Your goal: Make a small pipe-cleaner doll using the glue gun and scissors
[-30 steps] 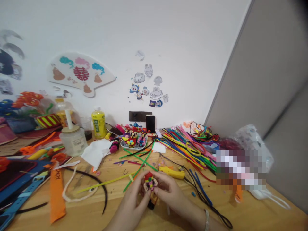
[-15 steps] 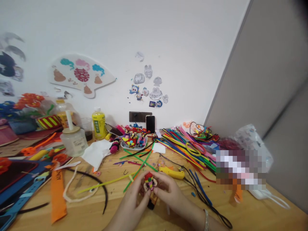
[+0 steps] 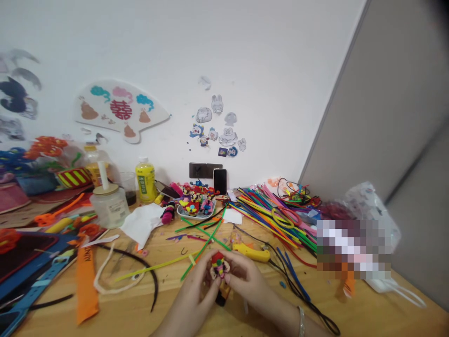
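A small pipe-cleaner doll (image 3: 219,267) with a red top, a green spot and pink and yellow parts is upright between my two hands. My left hand (image 3: 201,280) closes around its left side, and my right hand (image 3: 244,276) around its right side. Both thumbs press near its lower front. Below the thumbs shows a brown and black piece (image 3: 222,296); whether it belongs to the doll I cannot tell. Just beyond my right hand lies a yellow glue gun (image 3: 250,252) with a black cord.
Similar dolls fill a white tray (image 3: 196,215) at the back. Colourful pipe cleaners (image 3: 270,215) are heaped right of it. A glass jar (image 3: 109,208), a yellow drink bottle (image 3: 145,180) and a white tissue (image 3: 143,222) stand or lie left. A phone (image 3: 220,181) leans against the wall.
The whole view has shifted very slightly. Both hands keep the same hold on the doll, and nothing on the table has visibly moved.
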Demonstrator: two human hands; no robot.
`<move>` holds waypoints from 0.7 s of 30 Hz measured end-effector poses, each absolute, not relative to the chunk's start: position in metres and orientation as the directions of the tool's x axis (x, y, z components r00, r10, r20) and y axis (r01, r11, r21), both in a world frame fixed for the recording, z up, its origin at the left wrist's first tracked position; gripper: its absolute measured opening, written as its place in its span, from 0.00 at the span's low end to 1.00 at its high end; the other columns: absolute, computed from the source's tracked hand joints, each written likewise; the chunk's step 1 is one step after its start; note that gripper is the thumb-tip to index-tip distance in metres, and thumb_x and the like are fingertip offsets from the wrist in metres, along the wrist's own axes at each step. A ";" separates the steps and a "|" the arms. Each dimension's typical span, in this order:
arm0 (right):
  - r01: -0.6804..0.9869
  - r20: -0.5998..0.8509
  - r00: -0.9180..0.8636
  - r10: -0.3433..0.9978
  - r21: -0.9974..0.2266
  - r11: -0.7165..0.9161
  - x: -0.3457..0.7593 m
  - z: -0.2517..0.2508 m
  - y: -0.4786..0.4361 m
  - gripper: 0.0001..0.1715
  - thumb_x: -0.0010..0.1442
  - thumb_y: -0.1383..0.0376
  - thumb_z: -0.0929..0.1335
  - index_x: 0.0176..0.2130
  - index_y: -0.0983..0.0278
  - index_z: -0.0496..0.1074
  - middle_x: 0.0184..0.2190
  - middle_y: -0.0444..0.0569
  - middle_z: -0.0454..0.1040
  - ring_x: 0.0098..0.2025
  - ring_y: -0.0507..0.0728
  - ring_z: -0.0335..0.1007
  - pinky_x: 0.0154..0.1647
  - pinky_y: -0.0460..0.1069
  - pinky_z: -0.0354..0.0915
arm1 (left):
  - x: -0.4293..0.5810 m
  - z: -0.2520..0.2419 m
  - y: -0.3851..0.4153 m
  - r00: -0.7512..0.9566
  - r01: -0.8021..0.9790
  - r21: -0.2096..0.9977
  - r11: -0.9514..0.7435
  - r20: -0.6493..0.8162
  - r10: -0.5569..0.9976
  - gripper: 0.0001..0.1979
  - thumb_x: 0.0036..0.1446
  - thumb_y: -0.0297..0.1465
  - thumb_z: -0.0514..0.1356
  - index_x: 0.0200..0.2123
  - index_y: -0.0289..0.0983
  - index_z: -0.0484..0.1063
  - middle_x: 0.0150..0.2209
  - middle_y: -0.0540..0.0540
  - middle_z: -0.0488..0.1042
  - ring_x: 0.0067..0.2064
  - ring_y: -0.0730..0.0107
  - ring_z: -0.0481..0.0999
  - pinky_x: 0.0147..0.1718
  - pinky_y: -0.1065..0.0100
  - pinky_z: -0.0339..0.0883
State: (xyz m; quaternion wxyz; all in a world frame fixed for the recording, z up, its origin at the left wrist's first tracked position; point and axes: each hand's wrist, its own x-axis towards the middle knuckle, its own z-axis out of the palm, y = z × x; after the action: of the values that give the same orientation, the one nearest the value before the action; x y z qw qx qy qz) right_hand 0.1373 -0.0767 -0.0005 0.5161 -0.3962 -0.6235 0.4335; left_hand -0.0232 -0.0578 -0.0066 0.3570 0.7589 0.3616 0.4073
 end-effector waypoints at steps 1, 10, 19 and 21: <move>0.047 0.299 -0.156 0.941 -0.950 0.310 0.137 0.000 -0.077 0.25 0.52 0.61 0.68 0.50 0.61 0.68 0.43 0.52 0.71 0.43 0.59 0.68 0.46 0.55 0.64 | -0.023 -0.007 -0.058 0.404 0.254 0.836 -0.487 0.366 0.839 0.21 0.55 0.30 0.53 0.54 0.38 0.59 0.54 0.38 0.68 0.52 0.58 0.69 0.50 0.57 0.63; 0.049 0.287 -0.154 0.946 -0.954 0.297 0.135 0.003 -0.078 0.26 0.52 0.58 0.68 0.51 0.61 0.68 0.44 0.53 0.71 0.45 0.60 0.67 0.47 0.55 0.63 | -0.025 -0.008 -0.057 0.403 0.257 0.828 -0.498 0.376 0.834 0.21 0.56 0.31 0.53 0.54 0.39 0.60 0.55 0.38 0.66 0.55 0.57 0.66 0.53 0.54 0.60; 0.039 0.295 -0.151 0.943 -0.952 0.304 0.136 -0.003 -0.077 0.25 0.52 0.61 0.68 0.51 0.60 0.68 0.45 0.53 0.71 0.45 0.61 0.67 0.47 0.56 0.62 | -0.027 -0.006 -0.058 0.403 0.272 0.827 -0.493 0.367 0.838 0.21 0.55 0.30 0.53 0.54 0.38 0.60 0.55 0.38 0.66 0.55 0.57 0.66 0.53 0.54 0.59; 0.037 0.304 -0.151 0.941 -0.949 0.312 0.136 -0.002 -0.077 0.25 0.52 0.61 0.68 0.51 0.60 0.68 0.45 0.53 0.70 0.46 0.61 0.67 0.47 0.55 0.62 | -0.027 -0.005 -0.058 0.402 0.280 0.822 -0.496 0.369 0.838 0.21 0.55 0.31 0.53 0.54 0.38 0.60 0.55 0.38 0.66 0.54 0.57 0.67 0.53 0.55 0.60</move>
State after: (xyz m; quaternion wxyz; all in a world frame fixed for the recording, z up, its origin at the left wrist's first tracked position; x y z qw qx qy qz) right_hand 0.1359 -0.0768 -0.0021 0.5195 -0.3931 -0.6215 0.4351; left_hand -0.0268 -0.0581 -0.0054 0.3433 0.7635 0.3662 0.4063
